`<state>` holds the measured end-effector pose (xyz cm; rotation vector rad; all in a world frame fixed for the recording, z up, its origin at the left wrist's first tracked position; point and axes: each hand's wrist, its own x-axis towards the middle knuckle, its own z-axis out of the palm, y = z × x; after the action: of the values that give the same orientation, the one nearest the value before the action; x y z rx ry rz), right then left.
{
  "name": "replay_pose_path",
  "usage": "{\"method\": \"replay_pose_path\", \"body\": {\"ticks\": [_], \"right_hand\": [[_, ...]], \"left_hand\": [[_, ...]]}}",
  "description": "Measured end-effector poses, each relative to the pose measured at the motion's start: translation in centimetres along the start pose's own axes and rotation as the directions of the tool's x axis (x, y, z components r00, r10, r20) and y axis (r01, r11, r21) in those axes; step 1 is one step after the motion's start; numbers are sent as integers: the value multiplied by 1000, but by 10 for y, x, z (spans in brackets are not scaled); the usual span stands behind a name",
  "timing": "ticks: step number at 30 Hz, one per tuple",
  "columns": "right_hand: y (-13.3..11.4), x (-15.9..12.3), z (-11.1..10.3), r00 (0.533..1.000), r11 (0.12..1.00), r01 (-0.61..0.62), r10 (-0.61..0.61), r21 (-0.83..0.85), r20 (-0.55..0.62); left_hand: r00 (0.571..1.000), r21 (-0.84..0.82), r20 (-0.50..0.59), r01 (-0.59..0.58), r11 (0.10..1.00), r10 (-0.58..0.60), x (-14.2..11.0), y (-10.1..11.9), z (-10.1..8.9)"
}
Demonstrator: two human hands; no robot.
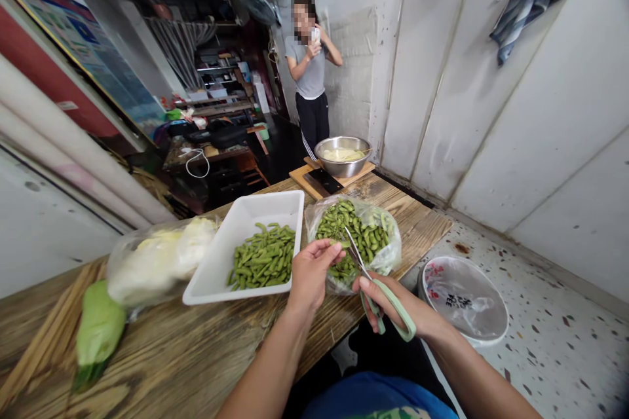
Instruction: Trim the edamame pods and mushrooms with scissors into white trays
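Note:
Between the fingertips of my left hand (313, 270) is a green soybean pod (340, 244). My right hand (393, 304) grips scissors (397, 309) with pale green handles, their blades pointing up and left beside the pod. Just beyond both hands, a clear plastic bag (393, 236) sits on the table, full of green soybean pods (363, 229). To the left stands a white rectangular tray (216, 262) holding a heap of pods (265, 255) on its right side.
The wooden table (196, 353) also bears a zucchini (101, 321), wooden sticks (54, 321), a bag of pale vegetables (157, 258), and a cleaver (324, 180) by a steel bowl (344, 163). A lined bin (464, 301) stands at right. A person (310, 65) stands behind.

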<state>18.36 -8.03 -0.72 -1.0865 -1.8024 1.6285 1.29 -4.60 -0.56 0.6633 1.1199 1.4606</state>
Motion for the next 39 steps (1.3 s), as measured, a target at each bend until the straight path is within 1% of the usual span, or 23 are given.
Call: {"method": "replay_pose_path", "body": {"ticks": [3,6,11,13,15,16,17,18,20,21,22,23,24,25,26,27,28,29,30,32,34,36,39], "right_hand": [[3,2,2,1000,999,-21,21,32,-11],[5,4,4,998,997,-48,49,63,-25],[4,4,6,988,991,-125,129,46,-80],[4,3,4,984,989,-150,151,19,-94],[4,1,0,985,990,-141,140,-3,-103],[4,0,-3,987,992,-127,126,0,-100],[5,-2,-6,990,994,-110,111,13,-91],[6,-4,-9,993,995,-94,96,36,-75],[9,-6,-14,997,994,-62,65,95,-33],[11,-7,-15,998,991,-53,55,125,-20],[12,-7,-16,998,987,-53,56,151,-18],[13,-7,-16,997,983,-61,66,172,-25],[13,-7,-16,997,981,-68,76,183,-35],[13,-6,-15,996,980,-72,82,184,-45],[13,-6,-14,995,982,-72,83,175,-51],[12,-6,-13,996,984,-68,78,162,-53],[11,-5,-12,996,987,-63,71,151,-51],[10,-5,-12,997,988,-57,65,141,-50],[9,-6,-12,997,990,-54,61,134,-51],[8,-6,-12,996,992,-53,60,118,-58],[6,-7,-13,996,994,-49,55,94,-64],[4,-9,-15,997,996,-46,50,73,-63],[2,-11,-18,998,998,-41,44,54,-55]], "left_hand": [[1000,20,10,-1,1000,1,-3,-2,1],[1000,39,-7,-7,999,7,-5,-6,3],[1000,73,-2,-17,997,18,-5,-15,5],[998,146,3,-62,987,63,-1,-14,0],[983,315,-12,-171,934,184,6,-8,-12],[961,437,-30,-235,868,276,9,-2,-20],[925,572,-43,-288,768,378,13,4,-30],[876,707,-46,-311,635,481,17,11,-39],[778,901,-3,-271,339,629,22,23,-55],[745,947,43,-242,210,665,23,27,-59],[734,964,107,-242,111,671,23,30,-61],[747,958,192,-284,44,636,23,30,-59],[775,932,293,-363,15,560,22,29,-55],[803,890,399,-456,23,443,21,26,-48],[814,844,495,-533,53,304,19,22,-40],[810,811,561,-579,83,168,17,17,-32],[803,798,593,-596,90,54,15,13,-23],[801,801,597,-595,69,-29,13,8,-16],[805,809,588,-588,26,-78,12,4,-10],[811,810,572,-582,-70,-123,11,-1,-2],[820,812,553,-570,-125,-146,14,-2,1],[827,817,535,-559,-141,-174,22,1,2],[796,793,557,-594,-132,-236,39,7,1]]}}
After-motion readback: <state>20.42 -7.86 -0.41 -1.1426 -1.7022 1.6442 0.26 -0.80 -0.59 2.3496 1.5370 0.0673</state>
